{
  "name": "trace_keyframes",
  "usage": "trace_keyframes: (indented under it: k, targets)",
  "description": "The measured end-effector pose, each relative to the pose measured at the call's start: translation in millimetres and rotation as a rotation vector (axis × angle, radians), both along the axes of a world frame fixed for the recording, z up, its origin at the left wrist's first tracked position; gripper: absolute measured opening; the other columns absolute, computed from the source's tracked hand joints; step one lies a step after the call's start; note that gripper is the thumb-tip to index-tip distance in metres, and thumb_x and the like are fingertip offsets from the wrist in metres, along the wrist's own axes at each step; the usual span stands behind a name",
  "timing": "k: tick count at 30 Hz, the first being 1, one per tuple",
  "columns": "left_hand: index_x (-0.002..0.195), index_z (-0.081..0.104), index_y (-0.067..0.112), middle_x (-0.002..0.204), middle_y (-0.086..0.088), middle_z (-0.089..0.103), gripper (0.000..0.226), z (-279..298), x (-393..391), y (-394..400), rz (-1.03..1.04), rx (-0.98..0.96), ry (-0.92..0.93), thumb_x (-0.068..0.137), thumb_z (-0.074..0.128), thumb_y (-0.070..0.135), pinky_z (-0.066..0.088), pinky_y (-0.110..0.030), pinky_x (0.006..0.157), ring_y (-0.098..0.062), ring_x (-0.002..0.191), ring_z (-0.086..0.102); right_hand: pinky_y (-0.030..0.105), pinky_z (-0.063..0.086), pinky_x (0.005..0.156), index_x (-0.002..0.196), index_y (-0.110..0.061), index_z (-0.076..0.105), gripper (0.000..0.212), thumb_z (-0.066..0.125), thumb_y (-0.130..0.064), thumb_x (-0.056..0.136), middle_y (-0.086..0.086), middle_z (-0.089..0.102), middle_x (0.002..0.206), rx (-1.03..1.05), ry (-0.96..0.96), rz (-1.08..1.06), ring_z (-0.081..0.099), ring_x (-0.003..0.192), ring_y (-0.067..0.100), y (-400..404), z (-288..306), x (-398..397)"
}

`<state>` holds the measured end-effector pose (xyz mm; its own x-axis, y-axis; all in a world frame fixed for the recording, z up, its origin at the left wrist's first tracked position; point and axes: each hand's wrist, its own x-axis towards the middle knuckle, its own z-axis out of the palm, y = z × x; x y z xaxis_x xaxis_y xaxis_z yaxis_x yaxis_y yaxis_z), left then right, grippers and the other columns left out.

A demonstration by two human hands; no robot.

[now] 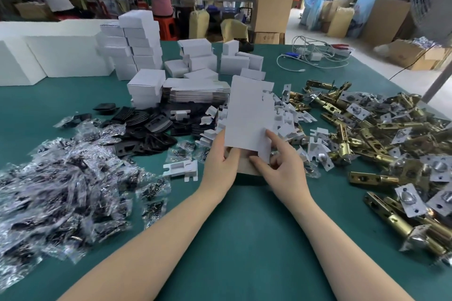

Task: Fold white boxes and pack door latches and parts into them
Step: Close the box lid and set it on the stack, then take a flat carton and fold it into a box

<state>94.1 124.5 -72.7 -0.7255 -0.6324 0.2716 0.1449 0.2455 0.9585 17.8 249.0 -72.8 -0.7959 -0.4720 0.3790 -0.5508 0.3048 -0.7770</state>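
Observation:
A flat white box blank (247, 115) stands upright over the middle of the green table (244, 239). My left hand (220, 161) grips its lower left edge. My right hand (278, 161) pinches its lower right corner, index finger pressed on the white face and thumb below. Brass door latches (381, 134) lie heaped on the right. Small bags of screws (63, 178) are piled on the left. Black plates (146, 127) and white cardboard inserts (283, 117) lie behind the blank. More flat blanks (195, 93) are stacked beyond.
Folded white boxes (141, 41) are stacked at the back left, beside big white foam blocks (49, 54). White cables and chargers (315, 54) lie at the back right. A loose insert (181, 168) lies left of my hands. Two people work at a far bench.

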Motion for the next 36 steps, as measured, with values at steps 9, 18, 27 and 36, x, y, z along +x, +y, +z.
trace_keyframes:
  k: [9,18,27,36]
  targets:
    - [0.127,0.049,0.038,0.102,0.041,0.058,0.032,2.4,2.0,11.5,-0.007,-0.214,-0.062,0.098,0.041,0.025,0.041,-0.003,0.073,0.013,0.091,0.056,-0.001,0.036,0.076,0.148,-0.024,0.033,0.056,0.052,-0.028,0.095,-0.004,0.041,0.141,-0.018,-0.070,-0.063,0.024,0.099,-0.040,-10.9,-3.4,13.1]
    - [0.153,-0.003,0.046,0.118,0.045,0.043,0.078,-1.6,3.7,15.7,-0.067,-0.262,-0.158,0.088,0.034,0.023,0.042,-0.005,0.075,0.011,0.096,0.054,0.023,0.038,0.087,0.145,-0.017,0.046,0.049,0.045,-0.014,0.096,-0.002,0.059,0.134,0.044,-0.014,-0.202,0.055,0.119,0.017,-2.7,5.9,12.8]
    - [0.155,-0.012,0.023,0.165,0.004,-0.003,0.081,-0.2,1.1,16.9,-0.058,-0.439,-0.294,0.093,0.033,-0.003,0.016,-0.008,0.105,-0.001,0.144,0.007,0.012,0.046,0.067,0.129,-0.037,0.062,0.044,0.043,-0.013,0.097,-0.042,0.062,0.083,-0.277,-0.284,-0.142,0.058,0.078,-0.008,-6.4,9.6,20.1]
    - [0.153,0.025,0.031,0.151,0.031,0.028,0.068,3.6,1.3,13.3,-0.149,-0.246,-0.180,0.093,0.033,0.062,0.017,-0.006,0.105,0.017,0.136,0.022,0.027,0.055,0.071,0.104,-0.026,0.074,0.030,0.047,-0.013,0.100,0.000,0.076,0.098,-0.495,-0.535,-0.001,0.069,0.088,0.016,-0.9,13.4,13.1]
